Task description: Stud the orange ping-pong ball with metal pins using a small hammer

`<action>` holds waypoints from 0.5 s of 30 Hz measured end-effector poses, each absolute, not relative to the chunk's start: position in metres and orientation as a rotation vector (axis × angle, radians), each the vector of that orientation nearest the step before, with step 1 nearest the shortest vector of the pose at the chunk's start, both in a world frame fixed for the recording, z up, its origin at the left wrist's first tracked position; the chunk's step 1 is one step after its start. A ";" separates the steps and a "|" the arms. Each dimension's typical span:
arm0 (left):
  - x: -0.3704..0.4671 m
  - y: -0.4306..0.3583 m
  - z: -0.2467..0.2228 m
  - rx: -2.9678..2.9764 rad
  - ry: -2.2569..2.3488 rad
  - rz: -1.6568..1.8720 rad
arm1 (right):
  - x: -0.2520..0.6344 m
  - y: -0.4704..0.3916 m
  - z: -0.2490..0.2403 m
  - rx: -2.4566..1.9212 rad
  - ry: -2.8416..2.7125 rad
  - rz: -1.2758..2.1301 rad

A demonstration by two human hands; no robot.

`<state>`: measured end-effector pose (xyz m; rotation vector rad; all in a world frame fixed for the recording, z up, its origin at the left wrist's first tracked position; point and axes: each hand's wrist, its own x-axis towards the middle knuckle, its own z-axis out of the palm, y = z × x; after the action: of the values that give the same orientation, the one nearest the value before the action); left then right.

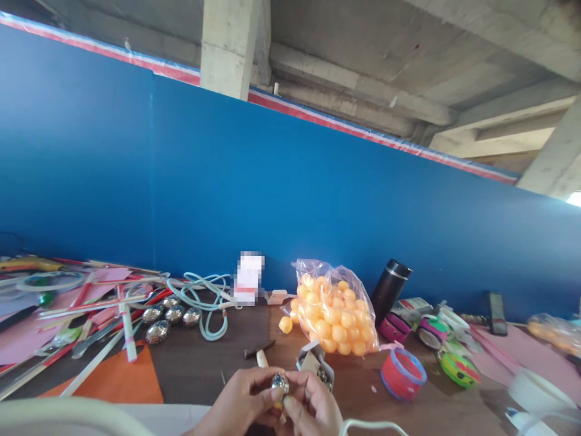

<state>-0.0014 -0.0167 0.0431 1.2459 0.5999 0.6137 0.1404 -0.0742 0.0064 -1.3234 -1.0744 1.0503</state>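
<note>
At the bottom middle, my left hand (242,398) and my right hand (315,404) meet around a small shiny silver ball (280,382). Fingers of both hands pinch it from either side, and something yellowish shows just under it. Right behind my hands lies a hammer (262,357) with a dark head and pale handle. An open small box (318,362) holding small metallic pieces stands beside my right hand. Beyond it sits a clear plastic bag of orange balls (338,318), with one loose orange ball (285,325) at its left.
Several silver balls (175,313) lie left, near coiled pale-blue tubing (213,327), an orange sheet (122,378) and a heap of sticks. A black bottle (390,287), a red-and-blue tape roll (403,374) and a white roll (540,390) stand right. A blue partition (272,194) rises behind.
</note>
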 end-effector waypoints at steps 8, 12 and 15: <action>0.004 -0.014 0.027 1.233 0.642 0.654 | 0.143 -0.071 -0.006 -1.362 -1.028 1.037; 0.005 -0.012 0.030 1.091 0.664 0.686 | 0.141 -0.071 0.001 -1.384 -1.052 0.965; -0.005 -0.003 0.041 0.911 0.648 0.742 | 0.140 -0.079 0.014 -1.526 -1.159 0.791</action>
<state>-0.0045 -0.0029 0.0411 0.9107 0.6483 0.7419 0.1402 -0.0789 0.0137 -1.5257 -1.1593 0.7909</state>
